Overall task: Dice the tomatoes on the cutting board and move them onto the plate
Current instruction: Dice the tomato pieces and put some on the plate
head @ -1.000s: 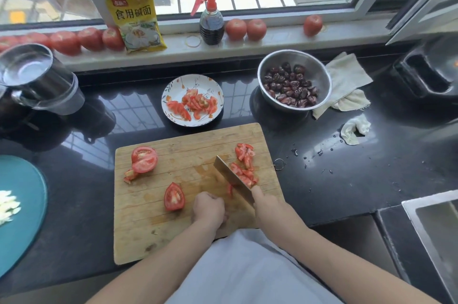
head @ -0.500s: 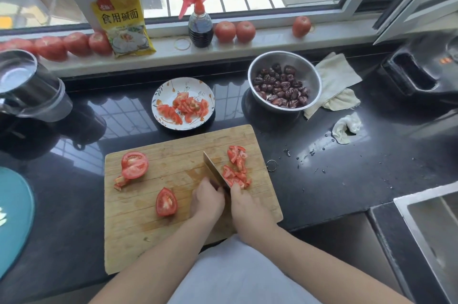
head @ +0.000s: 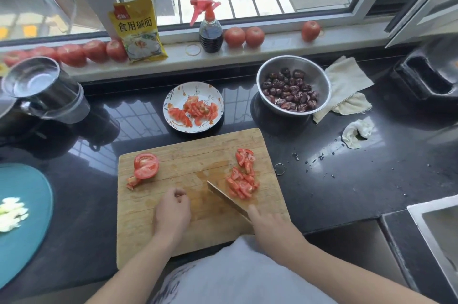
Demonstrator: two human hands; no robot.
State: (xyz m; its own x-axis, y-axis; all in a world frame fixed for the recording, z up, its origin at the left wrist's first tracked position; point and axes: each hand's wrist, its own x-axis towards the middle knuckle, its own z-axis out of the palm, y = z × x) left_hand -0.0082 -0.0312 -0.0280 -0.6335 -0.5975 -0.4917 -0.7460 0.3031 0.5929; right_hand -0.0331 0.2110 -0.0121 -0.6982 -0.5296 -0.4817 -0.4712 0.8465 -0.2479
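Note:
A wooden cutting board (head: 198,234) lies in front of me. My left hand (head: 172,212) rests on it with fingers curled over a tomato wedge, which is hidden under the hand. My right hand (head: 269,225) grips the handle of a knife (head: 224,197) whose blade points up-left between the two hands. A pile of diced tomato (head: 241,183) lies just right of the blade. Two stacked tomato pieces (head: 146,167) sit at the board's far left. The patterned plate (head: 173,95) behind the board holds several tomato pieces.
A steel bowl of dark dates (head: 319,80) and cloths (head: 344,80) sit at the back right. A steel pot (head: 37,83) stands back left, a teal plate (head: 24,241) left, a sink (head: 438,227) right. Whole tomatoes (head: 94,50), a spray bottle (head: 210,31) and a yellow packet (head: 136,28) line the sill.
My left hand has moved left from beside the knife onto the tomato wedge. The right hand drew back and right, leaving the blade clear of the diced pile.

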